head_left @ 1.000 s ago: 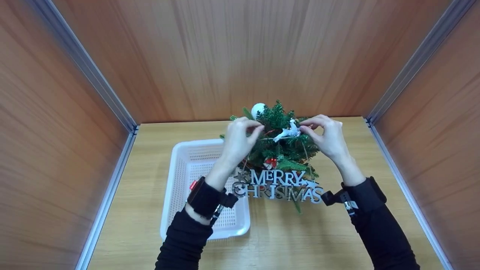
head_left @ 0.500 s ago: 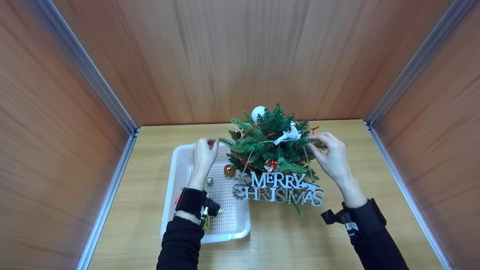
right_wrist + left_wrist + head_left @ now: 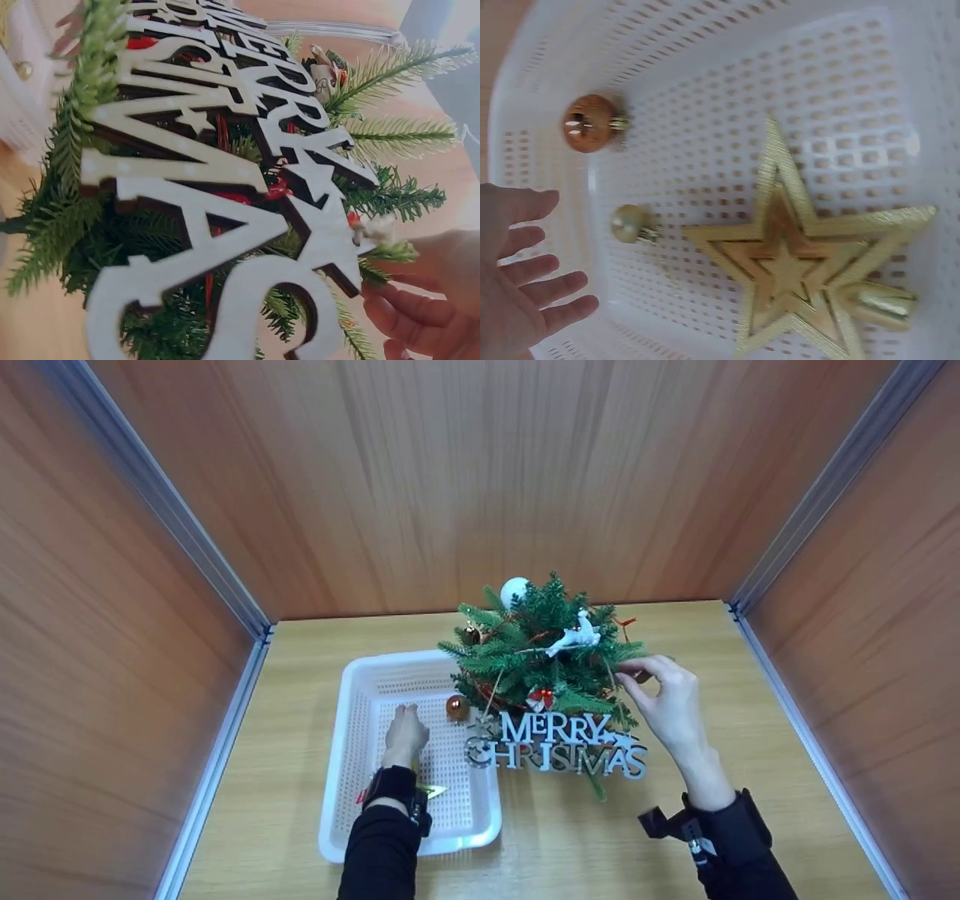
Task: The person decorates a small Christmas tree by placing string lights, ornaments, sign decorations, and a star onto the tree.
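My left hand (image 3: 407, 731) is inside the white perforated basket (image 3: 334, 765); the left wrist view shows its fingers apart and holding nothing. Nearest them lies a small gold ball ornament (image 3: 630, 223), with an orange ball ornament (image 3: 589, 124) and a gold star (image 3: 786, 274) also in the basket. At the right side of a small Christmas tree (image 3: 517, 660) is my right hand (image 3: 667, 697), its thumb and index tips close together at a branch tip (image 3: 394, 252); I cannot tell whether they pinch it. A "Merry Christmas" sign (image 3: 322, 221) hangs on the tree's front.
A white reindeer ornament (image 3: 576, 637), a white ball (image 3: 514, 591) and a red-and-white ornament (image 3: 541, 699) sit in the branches. The basket stands against the tree's left side on a wooden table (image 3: 562, 847), with wood panels (image 3: 480, 487) behind and at both sides.
Both hands were up at the reindeer. The left hand has come away and dropped down into the basket; the right has slid lower along the tree's right side.
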A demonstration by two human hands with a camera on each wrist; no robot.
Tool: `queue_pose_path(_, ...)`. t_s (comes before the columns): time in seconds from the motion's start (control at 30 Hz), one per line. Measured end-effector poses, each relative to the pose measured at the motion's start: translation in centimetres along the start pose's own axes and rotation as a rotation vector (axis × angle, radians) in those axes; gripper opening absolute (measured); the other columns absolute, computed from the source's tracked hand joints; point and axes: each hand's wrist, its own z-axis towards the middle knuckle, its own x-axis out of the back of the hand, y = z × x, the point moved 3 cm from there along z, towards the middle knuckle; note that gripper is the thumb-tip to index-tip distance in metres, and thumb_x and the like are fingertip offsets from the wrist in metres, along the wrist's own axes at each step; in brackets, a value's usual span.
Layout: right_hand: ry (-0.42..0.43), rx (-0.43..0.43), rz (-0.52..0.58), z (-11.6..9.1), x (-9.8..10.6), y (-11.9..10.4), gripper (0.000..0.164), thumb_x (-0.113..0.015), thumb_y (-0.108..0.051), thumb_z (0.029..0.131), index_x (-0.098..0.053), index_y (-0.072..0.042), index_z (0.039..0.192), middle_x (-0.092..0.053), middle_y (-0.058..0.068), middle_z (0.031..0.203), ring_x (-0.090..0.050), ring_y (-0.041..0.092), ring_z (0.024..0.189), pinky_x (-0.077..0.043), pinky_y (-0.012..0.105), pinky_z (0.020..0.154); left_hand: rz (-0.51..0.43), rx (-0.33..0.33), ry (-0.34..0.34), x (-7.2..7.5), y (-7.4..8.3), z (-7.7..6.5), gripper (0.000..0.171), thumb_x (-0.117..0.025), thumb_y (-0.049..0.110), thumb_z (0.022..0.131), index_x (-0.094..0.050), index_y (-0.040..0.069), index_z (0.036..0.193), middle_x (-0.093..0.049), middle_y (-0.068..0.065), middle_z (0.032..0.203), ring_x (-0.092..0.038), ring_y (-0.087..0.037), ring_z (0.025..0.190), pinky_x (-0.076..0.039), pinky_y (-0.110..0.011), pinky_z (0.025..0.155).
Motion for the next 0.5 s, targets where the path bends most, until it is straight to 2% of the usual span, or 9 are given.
queue_pose_path(0.17,0.023,-0.002,-0.002,-0.5,-0.1,0.3,0.011,-0.069,0.003,0.073,-0.067,-0.001,0.083,-0.065,0.007,0.078,-0.057,0.015,0.067,-0.042,0.013,0.063,0.121,0.000,-0.100,-1.9,-0.2,0.0,0.061,-0.057,0.002,0.080,-0.030,-0.001,0.135,-0.019,-0.024,0.141,-0.034,-0.044,0.117,-0.039,-0.053,0.086)
queue_pose_path(0.27,0.034,-0.001,0.001,-0.8,-0.2,0.4,0.011,-0.069,0.003,0.072,-0.067,-0.002,0.082,-0.065,0.007,0.077,-0.057,0.014,0.066,-0.045,0.017,0.061,0.156,0.001,-0.132,-2.7,-0.2,-0.1,0.061,-0.055,0.000,0.081,-0.029,0.002,0.136,-0.018,-0.022,0.142,-0.025,-0.044,0.123,-0.034,-0.058,0.088)
queue_pose_path(0.33,0.037,-0.002,0.007,-0.9,-0.2,0.4,0.010,-0.069,0.003,0.073,-0.067,-0.001,0.082,-0.065,0.007,0.077,-0.057,0.014,0.066,-0.046,0.020,0.060,0.180,-0.011,-0.144,-3.2,-0.2,-0.3,0.058,-0.054,-0.001,0.081,-0.032,0.002,0.135,-0.019,-0.022,0.141,-0.024,-0.044,0.123,-0.032,-0.059,0.089)
queue_pose_path(0.43,0.039,-0.005,0.013,-0.9,-0.1,0.4,0.010,-0.069,0.003,0.073,-0.068,-0.002,0.081,-0.065,0.006,0.077,-0.057,0.014,0.065,-0.045,0.017,0.060,0.188,-0.022,-0.165,-3.9,-0.4,-0.3,0.050,-0.052,-0.004,0.082,-0.039,-0.004,0.129,-0.020,-0.026,0.139,-0.026,-0.045,0.122,-0.033,-0.057,0.091)
queue_pose_path(0.47,0.041,-0.005,0.013,-1.0,0.0,0.4,0.010,-0.069,0.003,0.073,-0.068,-0.001,0.081,-0.065,0.006,0.077,-0.057,0.014,0.065,-0.044,0.015,0.060,0.135,0.015,-0.173,-4.3,-0.8,0.0,0.048,-0.049,-0.003,0.083,-0.037,-0.006,0.130,-0.019,-0.026,0.140,-0.025,-0.044,0.123,-0.032,-0.054,0.093)
queue_pose_path(0.5,0.043,-0.004,0.013,-1.0,0.0,0.4,0.010,-0.069,0.003,0.073,-0.068,-0.001,0.081,-0.065,0.006,0.077,-0.057,0.014,0.065,-0.043,0.013,0.061,0.136,0.018,-0.171,-5.1,-1.5,0.7,0.046,-0.049,-0.005,0.083,-0.039,-0.008,0.127,-0.020,-0.028,0.139,-0.027,-0.044,0.121,-0.034,-0.052,0.092)
